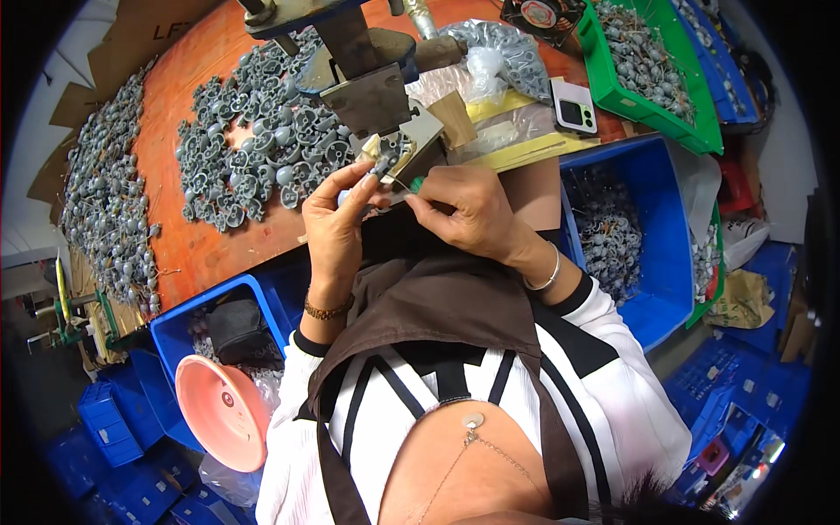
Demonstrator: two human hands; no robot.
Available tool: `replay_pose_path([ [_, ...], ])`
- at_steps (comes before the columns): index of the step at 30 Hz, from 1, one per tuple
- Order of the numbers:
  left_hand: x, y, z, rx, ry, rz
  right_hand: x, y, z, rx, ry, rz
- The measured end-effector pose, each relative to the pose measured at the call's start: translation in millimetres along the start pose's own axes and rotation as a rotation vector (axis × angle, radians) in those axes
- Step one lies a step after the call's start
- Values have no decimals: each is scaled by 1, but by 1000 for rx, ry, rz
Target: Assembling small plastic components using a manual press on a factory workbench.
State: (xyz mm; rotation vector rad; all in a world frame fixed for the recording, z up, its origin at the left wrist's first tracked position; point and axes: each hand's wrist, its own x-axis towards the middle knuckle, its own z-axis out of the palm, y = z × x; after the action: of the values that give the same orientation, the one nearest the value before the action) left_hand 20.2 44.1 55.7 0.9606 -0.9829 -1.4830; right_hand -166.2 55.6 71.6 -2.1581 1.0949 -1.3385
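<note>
left hand pinches a small grey part between thumb and fingertips, and i see it held just on the near side of the metal press. my right hand is curled around a green-handled tool, its thin tip pointing left toward the part; from my end i cannot tell whether they touch. a heap of grey pieces lies to the left on the orange table, a phone rests at the far right, and a pink bowl sits near left.
</note>
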Motion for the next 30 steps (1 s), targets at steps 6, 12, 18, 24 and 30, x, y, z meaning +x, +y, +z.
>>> replay_pose_path([
  [6,-2,4,8,8,-134,5,-3,16,0,488,-143,424],
  [12,-5,5,18,717,-169,669,2,10,-6,1165,-171,963],
  [18,-10,10,7,500,236,497,0,22,-2,973,37,805],
  [24,-10,13,9,-309,314,132,5,19,5,652,-96,585],
  [30,-11,23,13,-280,301,197,8,22,4,548,-54,459],
])
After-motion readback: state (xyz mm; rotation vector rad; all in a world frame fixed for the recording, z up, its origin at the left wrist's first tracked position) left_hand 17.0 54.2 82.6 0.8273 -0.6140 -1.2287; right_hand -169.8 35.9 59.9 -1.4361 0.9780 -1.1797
